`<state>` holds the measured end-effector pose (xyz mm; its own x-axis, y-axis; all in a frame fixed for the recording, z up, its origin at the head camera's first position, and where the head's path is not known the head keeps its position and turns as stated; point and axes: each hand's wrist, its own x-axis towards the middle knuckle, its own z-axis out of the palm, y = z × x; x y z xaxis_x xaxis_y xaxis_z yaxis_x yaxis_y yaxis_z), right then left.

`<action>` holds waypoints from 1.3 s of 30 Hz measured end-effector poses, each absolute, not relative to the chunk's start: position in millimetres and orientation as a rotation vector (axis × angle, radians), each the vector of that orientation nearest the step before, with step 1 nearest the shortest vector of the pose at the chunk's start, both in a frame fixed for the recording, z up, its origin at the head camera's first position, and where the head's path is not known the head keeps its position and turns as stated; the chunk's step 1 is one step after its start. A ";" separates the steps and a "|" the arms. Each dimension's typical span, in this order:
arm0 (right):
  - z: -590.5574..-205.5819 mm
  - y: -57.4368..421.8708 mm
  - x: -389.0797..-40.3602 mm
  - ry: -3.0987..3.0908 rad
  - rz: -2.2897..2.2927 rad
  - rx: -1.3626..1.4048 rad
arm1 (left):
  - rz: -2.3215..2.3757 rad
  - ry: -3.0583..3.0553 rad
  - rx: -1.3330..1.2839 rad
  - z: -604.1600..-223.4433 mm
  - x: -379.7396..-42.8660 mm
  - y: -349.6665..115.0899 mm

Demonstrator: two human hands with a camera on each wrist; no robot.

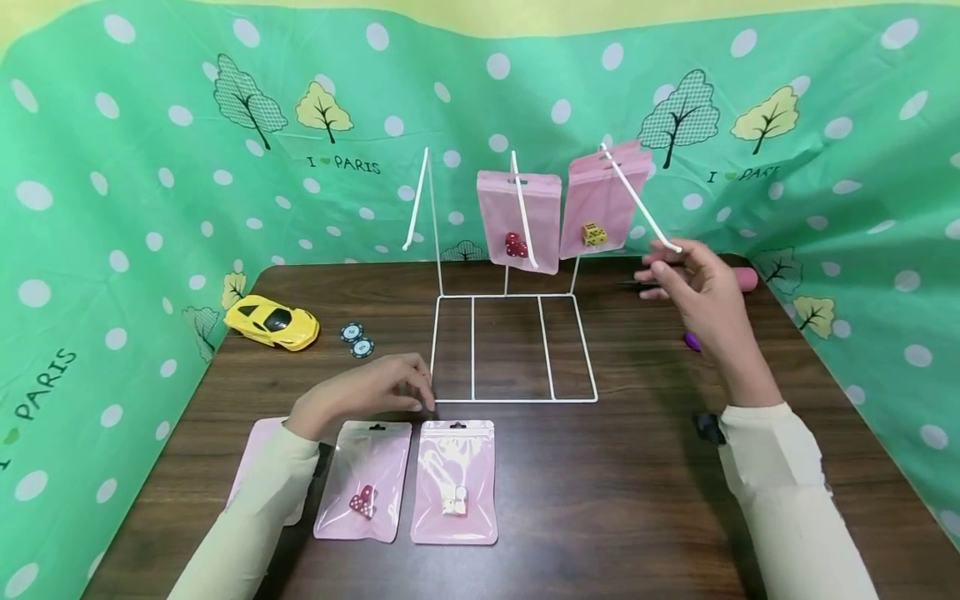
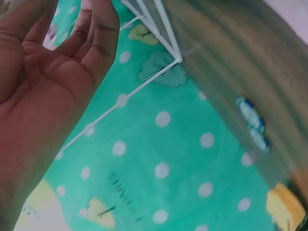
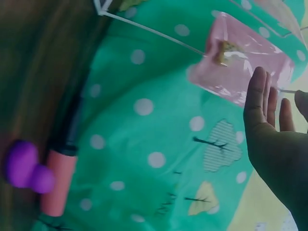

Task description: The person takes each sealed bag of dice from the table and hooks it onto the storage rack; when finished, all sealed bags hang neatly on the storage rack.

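A pink bag (image 1: 585, 196) of yellow dice (image 1: 594, 234) hangs from the right hook (image 1: 637, 201) of a wire rack (image 1: 517, 401), likely by its top slot. The right hand (image 1: 707, 292), loosely open and empty, is beside the hook's tip; the left hand (image 1: 375, 387), fingers relaxed, is at the rack's front corner, perhaps steadying it. Dice bags (image 1: 453, 462) lie flat on the counter (image 1: 622, 508).

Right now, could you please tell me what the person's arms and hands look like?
Both arms wear long, plain cream sleeves reaching the wrists. The left hand and right hand are gloveless. A small black object shows at the edge of the right cuff; I cannot tell what it is.
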<state>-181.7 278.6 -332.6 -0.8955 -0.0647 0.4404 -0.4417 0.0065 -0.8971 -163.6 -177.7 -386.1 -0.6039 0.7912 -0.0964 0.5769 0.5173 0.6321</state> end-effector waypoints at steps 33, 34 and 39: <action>-422.9 282.0 -163.5 -3.053 1.531 0.622 | 1.309 2.533 0.827 -396.8 -62.9 -332.4; -423.9 282.2 -163.9 -3.079 1.527 0.625 | 1.313 2.548 0.800 -399.5 -60.7 -334.7; -428.1 283.0 -164.0 -3.170 1.475 0.646 | 1.284 2.651 0.648 -409.2 -50.4 -342.7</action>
